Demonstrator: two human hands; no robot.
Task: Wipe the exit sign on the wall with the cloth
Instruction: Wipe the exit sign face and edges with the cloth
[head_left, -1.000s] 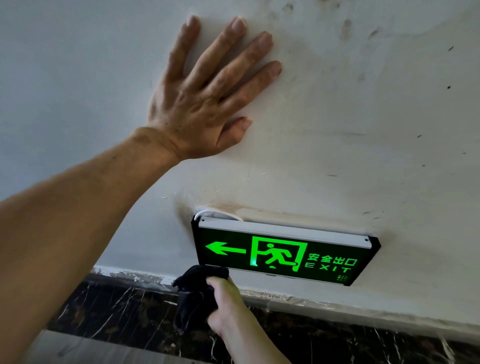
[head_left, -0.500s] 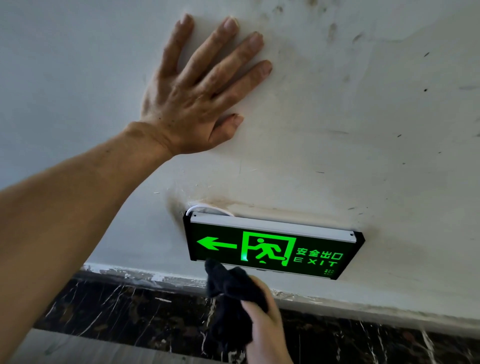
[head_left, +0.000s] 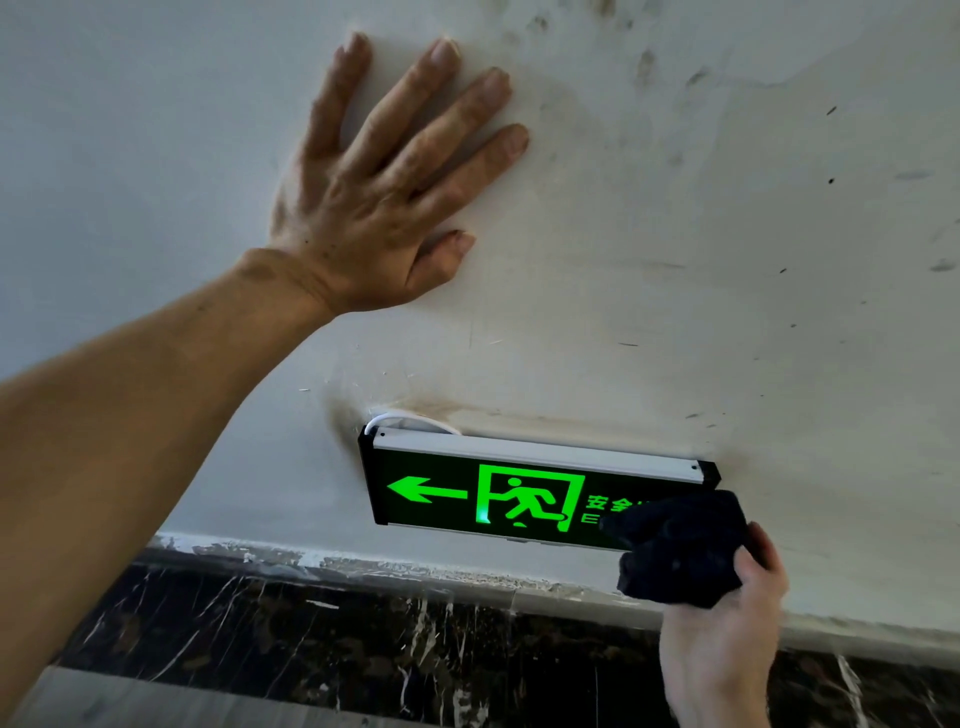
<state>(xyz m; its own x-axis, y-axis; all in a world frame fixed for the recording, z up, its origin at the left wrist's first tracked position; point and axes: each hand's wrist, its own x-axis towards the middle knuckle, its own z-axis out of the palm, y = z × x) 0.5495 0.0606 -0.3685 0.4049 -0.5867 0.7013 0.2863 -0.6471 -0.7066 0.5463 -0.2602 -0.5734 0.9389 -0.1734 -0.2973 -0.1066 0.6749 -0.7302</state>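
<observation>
Right hand (head_left: 722, 639) presses black cloth (head_left: 680, 551) on exit sign (head_left: 483, 493) — right end.

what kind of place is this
Probably a corridor or stairwell in a public or commercial building: a lit green exit sign mounted low on a scuffed white wall, above a dark marble skirting.
</observation>
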